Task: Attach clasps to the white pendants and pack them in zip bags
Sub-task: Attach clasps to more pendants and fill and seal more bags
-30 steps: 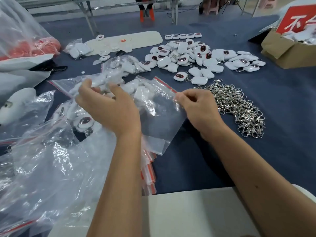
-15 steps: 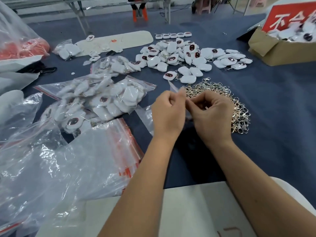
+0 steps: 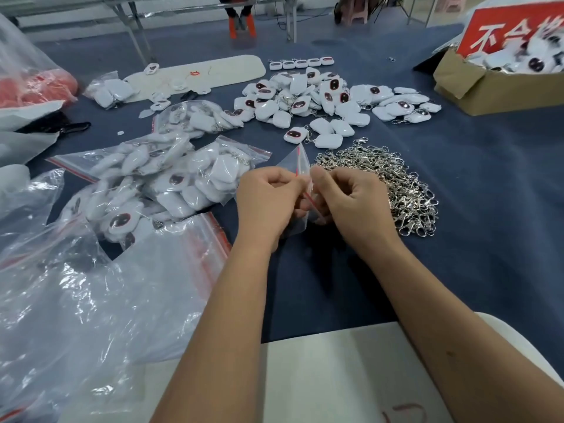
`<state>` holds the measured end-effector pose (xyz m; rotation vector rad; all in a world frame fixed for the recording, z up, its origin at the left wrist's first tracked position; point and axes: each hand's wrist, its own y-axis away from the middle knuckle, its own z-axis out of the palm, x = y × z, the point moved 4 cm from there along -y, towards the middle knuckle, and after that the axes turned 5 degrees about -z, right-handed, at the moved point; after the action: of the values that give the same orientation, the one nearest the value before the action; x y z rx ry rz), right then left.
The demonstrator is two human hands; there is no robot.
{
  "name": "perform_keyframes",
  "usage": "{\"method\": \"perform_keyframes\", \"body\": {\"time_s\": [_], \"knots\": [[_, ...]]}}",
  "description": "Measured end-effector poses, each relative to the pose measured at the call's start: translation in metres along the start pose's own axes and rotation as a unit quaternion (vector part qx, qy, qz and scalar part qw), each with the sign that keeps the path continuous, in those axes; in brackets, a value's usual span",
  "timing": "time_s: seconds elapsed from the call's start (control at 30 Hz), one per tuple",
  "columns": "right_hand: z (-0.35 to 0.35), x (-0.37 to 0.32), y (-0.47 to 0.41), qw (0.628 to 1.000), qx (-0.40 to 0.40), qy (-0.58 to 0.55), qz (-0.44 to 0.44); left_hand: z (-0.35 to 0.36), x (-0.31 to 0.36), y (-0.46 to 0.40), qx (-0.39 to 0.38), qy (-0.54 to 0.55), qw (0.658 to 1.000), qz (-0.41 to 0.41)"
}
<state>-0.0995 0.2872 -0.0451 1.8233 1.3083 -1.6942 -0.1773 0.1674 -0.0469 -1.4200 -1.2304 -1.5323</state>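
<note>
Both hands meet over the middle of the blue table. My left hand point(image 3: 268, 203) and my right hand point(image 3: 351, 199) each pinch one lip of a small clear zip bag point(image 3: 300, 161) with a red seal line, its corner sticking up between them. The bag's inside is hidden. Just right of my right hand lies a heap of silver clasps point(image 3: 393, 181). Loose white pendants point(image 3: 320, 99) with dark oval faces are spread beyond the hands. Filled zip bags of pendants point(image 3: 171, 181) lie to the left.
A stack of empty zip bags point(image 3: 100, 288) under loose clear plastic covers the near left. A cardboard box point(image 3: 488, 87) of pendants with a red sign stands far right. A white board point(image 3: 335, 370) lies at the near edge. A beige tray point(image 3: 213, 71) sits at the back.
The hands first held a bag apart over the left side. They then came together near the clasp heap, and now pinch the small bag's mouth with its corner raised higher.
</note>
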Motion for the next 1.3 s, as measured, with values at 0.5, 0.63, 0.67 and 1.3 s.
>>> {"method": "perform_keyframes", "body": {"time_s": [0.5, 0.63, 0.67, 1.3], "knots": [[-0.012, 0.009, -0.002, 0.999, 0.024, -0.011, 0.044, -0.004, 0.004, 0.003, 0.013, -0.012, 1.0, 0.012], [-0.021, 0.006, -0.002, 0.987, 0.117, 0.105, 0.02, -0.028, 0.014, -0.003, 0.099, -0.075, 0.989, 0.079], [-0.02, 0.004, -0.002, 0.985, 0.111, 0.13, 0.01, -0.031, 0.014, -0.004, 0.1, -0.082, 0.988, 0.089], [-0.014, 0.008, -0.018, 0.994, 0.001, -0.034, 0.102, -0.028, 0.031, 0.01, 0.21, -0.14, 0.938, 0.239]]}}
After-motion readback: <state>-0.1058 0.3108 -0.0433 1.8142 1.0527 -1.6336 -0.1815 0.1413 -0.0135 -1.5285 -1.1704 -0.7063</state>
